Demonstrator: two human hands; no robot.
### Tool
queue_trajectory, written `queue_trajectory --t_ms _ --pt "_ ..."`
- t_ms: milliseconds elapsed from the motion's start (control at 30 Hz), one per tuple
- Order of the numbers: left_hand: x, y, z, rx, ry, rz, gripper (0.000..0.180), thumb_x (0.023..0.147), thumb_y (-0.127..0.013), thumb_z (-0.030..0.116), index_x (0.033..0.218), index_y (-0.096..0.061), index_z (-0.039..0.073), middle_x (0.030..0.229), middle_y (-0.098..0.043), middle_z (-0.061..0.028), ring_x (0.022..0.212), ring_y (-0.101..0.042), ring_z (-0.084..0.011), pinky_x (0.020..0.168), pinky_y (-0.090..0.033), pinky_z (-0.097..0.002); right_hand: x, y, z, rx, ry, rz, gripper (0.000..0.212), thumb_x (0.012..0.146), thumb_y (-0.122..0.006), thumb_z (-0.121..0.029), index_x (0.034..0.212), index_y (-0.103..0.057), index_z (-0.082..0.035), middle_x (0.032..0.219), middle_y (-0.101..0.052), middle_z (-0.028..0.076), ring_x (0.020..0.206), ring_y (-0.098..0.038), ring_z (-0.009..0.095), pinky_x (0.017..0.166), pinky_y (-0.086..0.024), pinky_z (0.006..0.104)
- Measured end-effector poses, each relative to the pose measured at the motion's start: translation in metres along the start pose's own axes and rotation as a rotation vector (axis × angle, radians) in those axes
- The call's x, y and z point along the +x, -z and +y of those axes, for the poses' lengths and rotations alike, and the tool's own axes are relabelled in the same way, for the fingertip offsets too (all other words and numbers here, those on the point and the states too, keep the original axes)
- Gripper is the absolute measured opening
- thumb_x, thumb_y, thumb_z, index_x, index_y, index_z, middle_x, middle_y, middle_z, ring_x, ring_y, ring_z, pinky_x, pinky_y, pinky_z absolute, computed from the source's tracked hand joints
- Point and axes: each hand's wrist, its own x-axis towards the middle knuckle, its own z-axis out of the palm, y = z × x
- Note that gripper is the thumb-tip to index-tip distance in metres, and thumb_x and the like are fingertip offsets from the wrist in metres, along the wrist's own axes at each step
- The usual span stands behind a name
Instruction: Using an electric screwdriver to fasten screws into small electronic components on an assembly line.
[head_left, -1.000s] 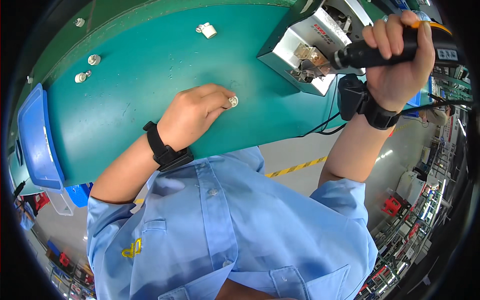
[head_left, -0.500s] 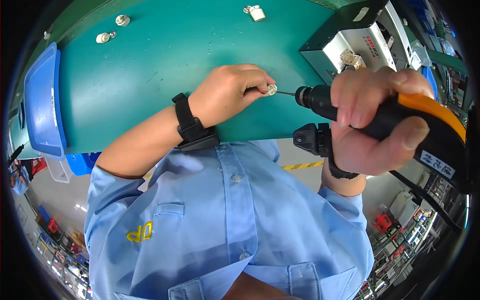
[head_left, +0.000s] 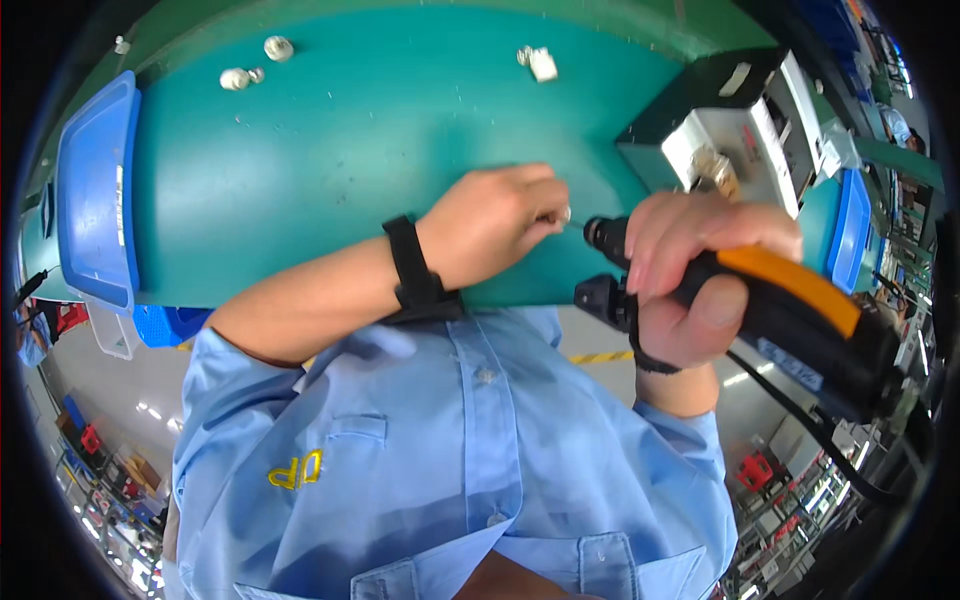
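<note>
My left hand [head_left: 490, 225] is closed over the middle of the green table, pinching a small whitish part [head_left: 566, 214] that mostly hides behind the fingers and is blurred. My right hand [head_left: 685, 265] wraps round a black and orange electric screwdriver [head_left: 775, 320], held almost level. Its thin bit points left and meets the small part, or comes very close; blur hides the exact contact. A cable runs down from the tool's lower side. Both wrists wear black straps.
A blue tray [head_left: 97, 200] stands at the left edge. White fittings [head_left: 278, 48] lie at the far left, and another white fitting [head_left: 543, 66] at the far middle. A black and white box-shaped device [head_left: 745, 140] stands at right, beside a second blue tray [head_left: 848, 235].
The whole view has shifted a little. My right hand and the screwdriver have moved left in the picture, and my left hand sits slightly lower and further right, still pinching the part.
</note>
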Motion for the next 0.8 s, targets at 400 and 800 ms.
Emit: queue_trajectory --t_ms 400,800 --pt "0.145 0.101 -0.041 0.376 0.017 0.312 0.020 0.078 -0.062 0.002 0.098 -0.060 0.002 0.096 -0.060 -0.0155 0.089 -0.059 -0.0352 0.080 -0.048 -0.0431 0.005 0.071 -0.043 0.235 0.465 0.305 0.042 0.094 -0.055 -0.044 0.114 -0.050 -0.008 0.064 -0.046 -0.002 0.051 -0.043 0.007 0.053 -0.033 0.0220" --pt "0.278 0.068 -0.090 0.609 -0.031 0.185 0.036 0.077 -0.073 0.029 0.103 -0.067 0.006 0.095 -0.067 -0.0117 0.088 -0.064 -0.0284 0.080 -0.050 -0.0379 -0.017 0.093 -0.056 0.010 0.421 0.501 0.046 0.093 -0.054 -0.047 0.114 -0.047 -0.008 0.060 -0.047 -0.002 0.047 -0.045 0.008 0.046 -0.033 0.0213"
